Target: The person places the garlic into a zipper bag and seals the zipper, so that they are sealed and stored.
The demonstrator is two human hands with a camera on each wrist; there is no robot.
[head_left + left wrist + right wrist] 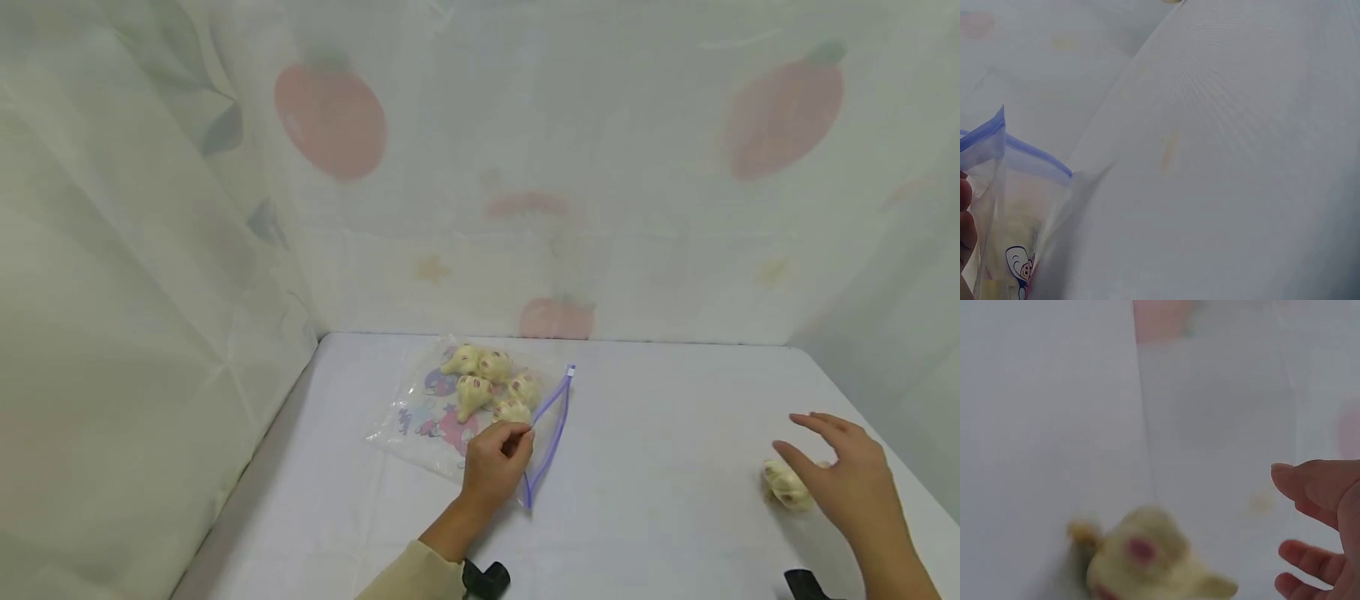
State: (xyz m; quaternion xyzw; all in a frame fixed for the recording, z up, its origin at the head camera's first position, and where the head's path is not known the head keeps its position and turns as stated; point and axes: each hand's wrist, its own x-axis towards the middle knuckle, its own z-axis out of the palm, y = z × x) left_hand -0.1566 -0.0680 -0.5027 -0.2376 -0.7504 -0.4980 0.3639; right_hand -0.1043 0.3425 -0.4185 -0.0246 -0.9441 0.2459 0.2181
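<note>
A clear zip bag point(408, 417) with a purple zip edge and cartoon prints lies on the table with several pale garlic bulbs point(475, 393) inside. My left hand point(495, 467) pinches the bag's rim near its mouth, which gapes between the two purple strips. In the left wrist view, fingertips point(965, 215) show at the bag's side. At the right, my right hand point(851, 471) hovers by a loose garlic bulb point(786, 485), thumb and fingers spread with nothing between them. The right wrist view shows that bulb point(1147, 556) blurred, with a purple patch, apart from the fingers.
A white-covered table point(645, 433) lies under both hands. Pale fabric with fruit prints point(555, 167) hangs behind it, and more fabric point(135, 333) hangs along the left side. Dark wrist-camera parts point(486, 578) show near the left wrist.
</note>
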